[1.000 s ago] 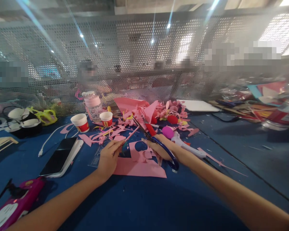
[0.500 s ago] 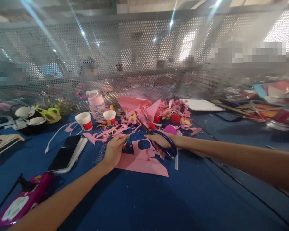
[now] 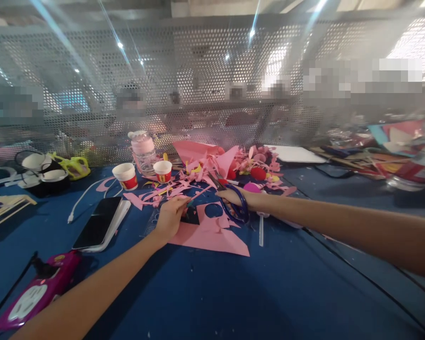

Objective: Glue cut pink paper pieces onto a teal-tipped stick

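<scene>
My left hand (image 3: 170, 218) pinches a small piece of pink paper (image 3: 200, 192), seen nearly edge-on. In my right hand (image 3: 252, 200) are scissors with dark blue handles (image 3: 244, 208). Their blades point up and to the left, close to the far end of the pink piece; whether they touch it I cannot tell. Below both hands a cut pink sheet (image 3: 212, 241) with a round hole lies flat on the blue table (image 3: 212, 293). A heap of pink scraps (image 3: 212, 163) is just beyond the hands.
Two paper cups (image 3: 125, 176) and a pink-banded bottle (image 3: 143, 150) stand behind on the left. A phone (image 3: 99, 222) and a purple power strip (image 3: 38, 293) lie nearer. A perforated metal screen (image 3: 198, 61) rises behind. A black cable (image 3: 354, 264) runs under my right arm.
My right hand and the scissors have shifted slightly up and to the left, and the handles have turned a little. My left hand keeps its pinch on the pink piece.
</scene>
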Demonstrator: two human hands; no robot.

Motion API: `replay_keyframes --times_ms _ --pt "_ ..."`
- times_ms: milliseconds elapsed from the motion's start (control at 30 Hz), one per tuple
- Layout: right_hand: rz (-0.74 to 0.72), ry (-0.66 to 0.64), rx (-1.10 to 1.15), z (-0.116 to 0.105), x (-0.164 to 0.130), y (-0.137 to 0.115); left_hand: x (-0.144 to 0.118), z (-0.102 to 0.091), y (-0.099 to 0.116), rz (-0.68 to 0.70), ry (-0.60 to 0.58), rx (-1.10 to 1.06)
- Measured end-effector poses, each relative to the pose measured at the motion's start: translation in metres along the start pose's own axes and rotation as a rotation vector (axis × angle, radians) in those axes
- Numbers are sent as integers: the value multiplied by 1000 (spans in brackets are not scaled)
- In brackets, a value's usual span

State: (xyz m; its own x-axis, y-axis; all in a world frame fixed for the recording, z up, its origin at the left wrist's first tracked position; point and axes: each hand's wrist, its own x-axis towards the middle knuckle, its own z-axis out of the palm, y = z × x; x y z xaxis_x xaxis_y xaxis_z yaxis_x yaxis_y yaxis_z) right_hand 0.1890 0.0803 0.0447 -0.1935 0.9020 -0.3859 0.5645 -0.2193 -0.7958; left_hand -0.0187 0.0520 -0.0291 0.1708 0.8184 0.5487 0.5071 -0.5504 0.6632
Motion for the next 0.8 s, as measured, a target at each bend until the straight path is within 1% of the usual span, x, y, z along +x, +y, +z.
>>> replay_keyframes --times_ms 100,200,333,433,500,600,700,800 --pt "-28 60 19 0 -6 -2 -1 1 -5 -66 39 -80" --pt "-108 148 44 6 -12 2 -1 -1 -6 -77 84 -81" --pt "-236 209 97 18 -13 16 0 -7 -1 -78 130 -54" --pt "-344 280 116 20 -7 30 -1 -8 4 -98 143 -85" --pt "-409 328 129 18 -2 37 -2 -7 6 -147 141 -151" --pt "-484 353 152 14 1 45 -4 -5 10 -263 124 -305" --pt "-540 365 163 12 0 47 -6 -4 16 -378 109 -443" --pt "-592 410 145 11 -4 46 -8 -3 23 -451 74 -542"
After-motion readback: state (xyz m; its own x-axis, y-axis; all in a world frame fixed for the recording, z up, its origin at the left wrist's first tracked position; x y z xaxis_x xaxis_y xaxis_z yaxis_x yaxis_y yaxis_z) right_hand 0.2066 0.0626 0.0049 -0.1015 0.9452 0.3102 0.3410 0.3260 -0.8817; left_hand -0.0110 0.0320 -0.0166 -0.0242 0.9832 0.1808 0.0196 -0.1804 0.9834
